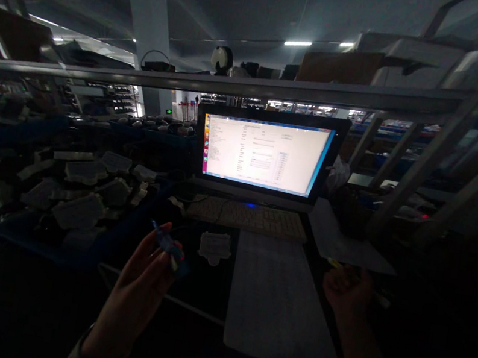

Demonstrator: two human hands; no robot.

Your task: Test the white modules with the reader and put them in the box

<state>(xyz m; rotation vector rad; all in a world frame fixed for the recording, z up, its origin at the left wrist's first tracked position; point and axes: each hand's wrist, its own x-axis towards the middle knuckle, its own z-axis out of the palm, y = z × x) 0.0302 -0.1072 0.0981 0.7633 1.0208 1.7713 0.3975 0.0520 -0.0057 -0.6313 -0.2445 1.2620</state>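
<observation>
My left hand (144, 279) is raised before the bench, its thumb and fingers closed on a small blue part (167, 243) with a pointed upper end; its exact kind is too dim to make out. At the right, my right hand (346, 287) is closed beside the papers. Something thin and yellow (335, 263) shows at its fingers, perhaps held; what is inside the grip is hidden. Between the hands lie a pale flat piece (215, 248) with a tab at its lower edge and a large white sheet (277, 307).
A lit monitor (264, 154) stands at the back, with a keyboard (248, 216) before it. On the left, a blue bin (118, 244) holds several pale-topped parts (80, 212). Another sheet (347, 243) lies right of the keyboard. A metal shelf (254, 87) crosses above the monitor.
</observation>
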